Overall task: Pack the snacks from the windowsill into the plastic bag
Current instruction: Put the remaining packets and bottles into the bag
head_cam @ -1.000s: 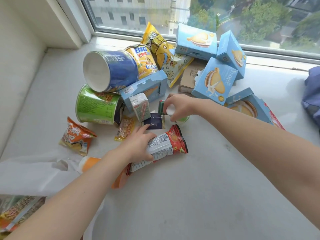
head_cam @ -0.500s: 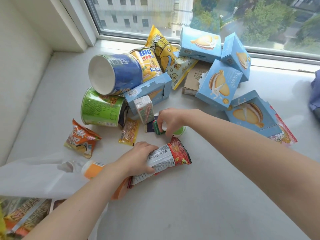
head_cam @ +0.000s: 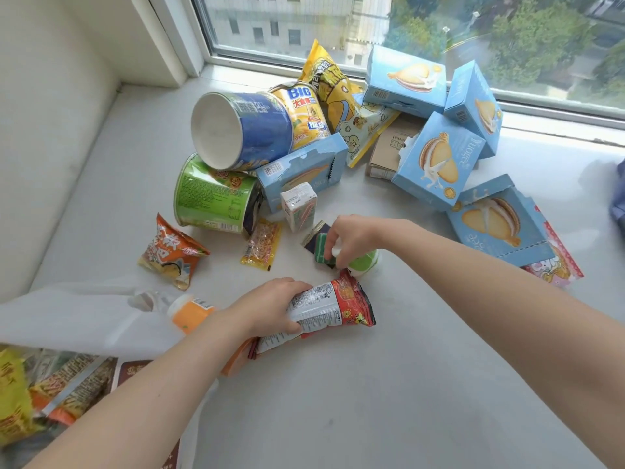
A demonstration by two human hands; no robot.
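Snacks lie piled on the white windowsill (head_cam: 422, 384). My left hand (head_cam: 270, 309) grips a red and white snack packet (head_cam: 334, 306) lying flat near the front. My right hand (head_cam: 355, 238) holds a small green and white bottle (head_cam: 363, 262) together with a small green packet (head_cam: 323, 253), just above a dark sachet (head_cam: 314, 235). The translucent plastic bag (head_cam: 77, 319) lies at the left edge, with an orange bottle (head_cam: 189, 314) at its mouth and several snack packets (head_cam: 40, 390) inside.
Behind my hands lie a blue tub (head_cam: 243, 130), a green tub (head_cam: 213, 194), a yellow cup (head_cam: 304, 113), a small drink carton (head_cam: 299, 206), several light-blue biscuit boxes (head_cam: 436, 160), an orange chip bag (head_cam: 172, 252) and a yellow sachet (head_cam: 262, 245). Blue cloth (head_cam: 619, 194) sits at the right edge.
My right hand drew back toward me with the green bottle and packet. My left hand closed around the red and white packet and pulled it slightly nearer.
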